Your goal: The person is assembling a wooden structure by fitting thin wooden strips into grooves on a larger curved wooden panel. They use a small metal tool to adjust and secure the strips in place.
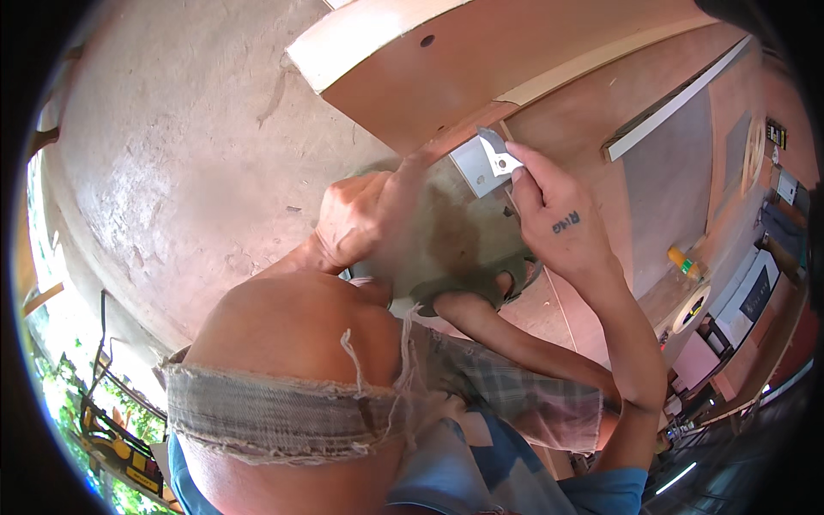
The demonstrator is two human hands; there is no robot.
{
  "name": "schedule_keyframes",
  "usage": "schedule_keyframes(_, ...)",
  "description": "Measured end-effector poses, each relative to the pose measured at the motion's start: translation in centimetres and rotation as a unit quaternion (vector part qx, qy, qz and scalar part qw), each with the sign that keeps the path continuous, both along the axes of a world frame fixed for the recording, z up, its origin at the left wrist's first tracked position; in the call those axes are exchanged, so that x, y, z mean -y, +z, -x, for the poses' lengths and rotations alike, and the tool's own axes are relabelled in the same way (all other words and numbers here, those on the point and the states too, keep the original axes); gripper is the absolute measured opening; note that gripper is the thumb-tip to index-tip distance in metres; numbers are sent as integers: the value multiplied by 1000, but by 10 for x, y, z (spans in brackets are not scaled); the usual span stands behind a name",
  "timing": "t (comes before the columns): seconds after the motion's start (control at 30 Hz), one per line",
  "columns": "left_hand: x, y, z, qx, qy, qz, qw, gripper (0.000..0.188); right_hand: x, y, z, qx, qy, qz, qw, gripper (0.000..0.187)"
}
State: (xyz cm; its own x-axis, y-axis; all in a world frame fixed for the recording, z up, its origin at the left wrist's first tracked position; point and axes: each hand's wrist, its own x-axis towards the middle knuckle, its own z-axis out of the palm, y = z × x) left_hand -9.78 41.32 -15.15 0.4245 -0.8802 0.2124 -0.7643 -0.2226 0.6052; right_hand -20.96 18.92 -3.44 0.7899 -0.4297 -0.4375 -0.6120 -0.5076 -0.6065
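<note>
My right hand [558,206] pinches a small white angled piece [500,163] with a round hole and a dark, curved, blade-like tip, between thumb and forefinger. Just behind its tip lies a pale grey flat piece [475,174] with a hole. My left hand [356,219] is curled, with a blurred finger reaching up to the lower edge of a brown board [412,103]. What its fingertips grip, if anything, cannot be made out. The board has a pale edge band [378,34] and a dark round hole.
My bare knee [283,318] and frayed shorts [275,412] fill the near side. A worn concrete floor [197,146] spreads left. At the right are a white-edged strip [678,101], a yellow bottle [684,263] and a tape roll [691,309]. A yellow-and-black object [129,463] sits lower left.
</note>
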Motion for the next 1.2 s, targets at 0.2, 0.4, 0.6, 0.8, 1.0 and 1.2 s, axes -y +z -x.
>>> schedule_keyframes(0.2, -14, -4, -6, -123, 51, 19, 991, 24, -20, -14, -10, -4, -19, -29, 999, 28)
schedule_keyframes(0.4, -7, -3, 11, -272, 177, 8, 946, 23, -61, -30, 5, 47, 49, -21, 997, 29)
schedule_keyframes(0.6, -3, 0, 4, -435, 222, -95, 867, 23, -47, -13, 12, 29, 74, -72, 994, 23)
schedule_keyframes(0.8, 24, 14, 2, -701, 199, -113, 676, 28, -8, -6, 21, -64, -21, -102, 993, 20)
schedule_keyframes(1.0, 17, 15, 7, -717, 223, -119, 650, 31, 10, -2, 22, -70, -58, -67, 994, 24)
schedule_keyframes(1.2, 12, 9, 0, -698, 193, -21, 690, 81, 30, -26, 25, -47, -68, -65, 995, 27)
